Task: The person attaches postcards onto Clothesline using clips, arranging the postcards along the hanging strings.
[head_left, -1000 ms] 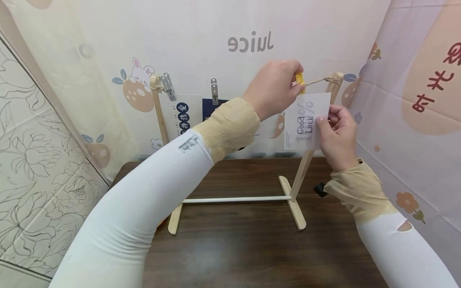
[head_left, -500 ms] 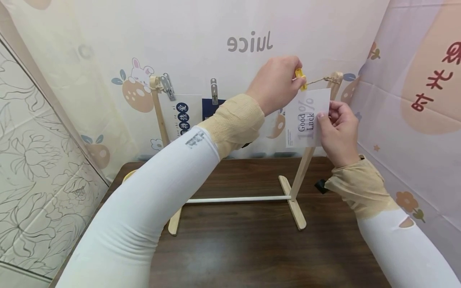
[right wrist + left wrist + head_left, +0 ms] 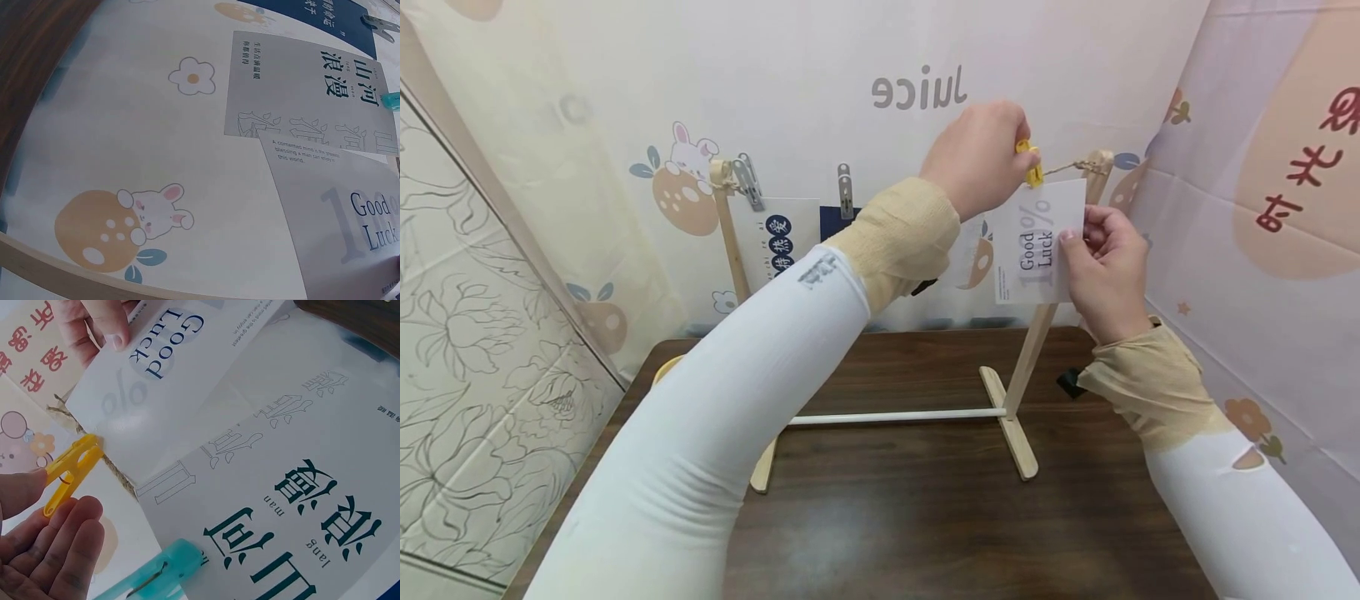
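Note:
My left hand [image 3: 976,158] pinches a yellow clothespin [image 3: 74,470] between thumb and fingers. The clothespin's tip sits at the top edge of a white "Good Luck" card [image 3: 1011,279], right at the twine [image 3: 1063,170]. My right hand [image 3: 1107,271] holds that card by its right side, thumb on the front. Beside it, a card with green characters [image 3: 294,487] hangs from a teal clothespin [image 3: 165,569]. In the head view my left hand and wrist hide that neighbouring card.
A wooden stand's right post [image 3: 1030,358] and white crossbar [image 3: 895,416] stand on the dark table [image 3: 880,517]. Metal clips [image 3: 846,192] hold a navy card [image 3: 835,223] and a white card [image 3: 763,237] at left. A yellow rim [image 3: 666,367] shows behind the left sleeve.
Both hands have risen slightly, carrying the yellow clothespin and the Good Luck card upward. The left forearm has shifted a little to the right.

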A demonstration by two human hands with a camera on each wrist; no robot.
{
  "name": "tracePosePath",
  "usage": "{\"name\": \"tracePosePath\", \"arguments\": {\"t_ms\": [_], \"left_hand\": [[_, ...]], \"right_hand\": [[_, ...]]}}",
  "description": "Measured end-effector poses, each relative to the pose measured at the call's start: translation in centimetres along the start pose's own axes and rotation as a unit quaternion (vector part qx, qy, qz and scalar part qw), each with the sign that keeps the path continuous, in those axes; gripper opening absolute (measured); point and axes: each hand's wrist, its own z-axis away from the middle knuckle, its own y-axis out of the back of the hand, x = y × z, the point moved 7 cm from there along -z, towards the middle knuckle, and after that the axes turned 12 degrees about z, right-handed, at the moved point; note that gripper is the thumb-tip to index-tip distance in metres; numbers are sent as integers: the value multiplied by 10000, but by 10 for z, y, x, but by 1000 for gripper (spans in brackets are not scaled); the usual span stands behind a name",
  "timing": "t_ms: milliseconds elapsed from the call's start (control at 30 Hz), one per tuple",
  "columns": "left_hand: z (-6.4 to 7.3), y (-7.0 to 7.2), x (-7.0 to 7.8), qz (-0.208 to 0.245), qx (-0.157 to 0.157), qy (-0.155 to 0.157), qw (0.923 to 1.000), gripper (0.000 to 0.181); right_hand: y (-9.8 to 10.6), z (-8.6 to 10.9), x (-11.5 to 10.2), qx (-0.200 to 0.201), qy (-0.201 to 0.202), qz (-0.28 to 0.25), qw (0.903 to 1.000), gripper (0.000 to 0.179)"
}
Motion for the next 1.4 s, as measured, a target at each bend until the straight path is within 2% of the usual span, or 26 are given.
{"name": "tracePosePath", "arguments": {"t_ms": [300, 667, 967, 1267, 1400], "left_hand": [[-4, 1, -4, -24, -120, 234, 9997, 30], [-9, 6, -2, 61, 94, 75, 9999, 25], [-14, 2, -4, -49, -151, 281, 9995, 30], [-19, 1, -5, -65, -226, 216, 9995, 26], [-20, 0, -5, -13, -353, 290, 9990, 28]], "right_hand": [[1, -2, -3, -97, -91, 249, 9996, 23], [3, -4, -7, -103, -62, 296, 9995, 22], [3, -5, -7, -122, -86, 360, 9992, 27], [3, -6, -8, -213, -84, 378, 9990, 34], [4, -7, -10, -269, -70, 449, 9986, 37]]}}
